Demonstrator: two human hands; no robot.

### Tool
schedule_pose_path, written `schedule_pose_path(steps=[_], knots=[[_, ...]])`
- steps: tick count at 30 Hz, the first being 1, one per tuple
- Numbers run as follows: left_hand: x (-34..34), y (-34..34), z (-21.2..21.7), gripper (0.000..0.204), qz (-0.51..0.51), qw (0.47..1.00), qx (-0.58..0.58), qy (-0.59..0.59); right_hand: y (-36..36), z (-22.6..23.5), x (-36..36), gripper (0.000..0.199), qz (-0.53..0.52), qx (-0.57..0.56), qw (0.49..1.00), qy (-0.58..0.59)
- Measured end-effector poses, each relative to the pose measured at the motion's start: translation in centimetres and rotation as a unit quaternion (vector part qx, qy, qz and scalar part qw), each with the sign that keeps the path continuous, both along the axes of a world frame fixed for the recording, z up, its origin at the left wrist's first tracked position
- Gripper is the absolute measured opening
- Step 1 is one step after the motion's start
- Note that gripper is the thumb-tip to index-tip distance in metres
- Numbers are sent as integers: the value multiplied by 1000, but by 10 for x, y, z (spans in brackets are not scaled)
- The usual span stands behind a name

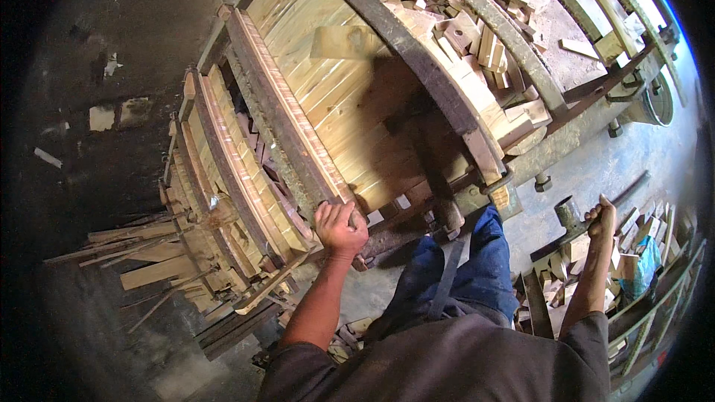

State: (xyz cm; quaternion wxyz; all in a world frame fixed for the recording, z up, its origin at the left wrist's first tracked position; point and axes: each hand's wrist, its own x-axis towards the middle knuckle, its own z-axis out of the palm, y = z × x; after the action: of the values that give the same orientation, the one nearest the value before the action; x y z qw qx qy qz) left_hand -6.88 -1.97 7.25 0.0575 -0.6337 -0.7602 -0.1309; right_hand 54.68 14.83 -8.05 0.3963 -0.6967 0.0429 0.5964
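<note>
My right hand [602, 219], out to the right side, is wrapped around a long dark metal bar [629, 192]. A short pipe-like socket [568, 211] stands out from the bar on the near side of that hand. My left hand [342, 229] is closed in a fist at the near end of a rusty metal clamp bar [269, 104], which crosses a rack of wood. Beside it lies a wide panel of pale, edge-joined boards [328, 108]. A loose light wooden block [346, 42] rests on that panel. What the left fingers grip underneath is partly hidden.
Curved metal bars [410, 52] span the rack. Wood offcuts [469, 33] are heaped at its far side. Threaded bolt ends [544, 182] stick out along its front rail. More scrap wood [573, 260] and a blue bag [639, 268] lie at right; a bucket [655, 100] stands farther off.
</note>
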Motion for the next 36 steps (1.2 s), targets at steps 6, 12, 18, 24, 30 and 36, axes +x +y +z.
schedule_pose_path(steps=[6,12,18,24,30,36], knots=[[3,-7,-11,9,-7,1000,-20,11,-72,25,-52,11,176,148,883,-410],[-6,-14,-19,12,-31,999,36,0,-161,83,-241,18,101,243,936,-232],[-7,-15,-18,14,-24,999,34,-28,-212,77,-321,18,47,342,908,-238],[-10,-19,-22,15,-31,998,41,-42,-238,63,-340,15,22,412,869,-275],[-11,-17,-21,14,-34,998,42,-29,-224,70,-313,10,64,331,926,-171],[-8,-16,-16,16,-17,999,19,-28,-186,196,-292,17,-21,414,856,-309]])
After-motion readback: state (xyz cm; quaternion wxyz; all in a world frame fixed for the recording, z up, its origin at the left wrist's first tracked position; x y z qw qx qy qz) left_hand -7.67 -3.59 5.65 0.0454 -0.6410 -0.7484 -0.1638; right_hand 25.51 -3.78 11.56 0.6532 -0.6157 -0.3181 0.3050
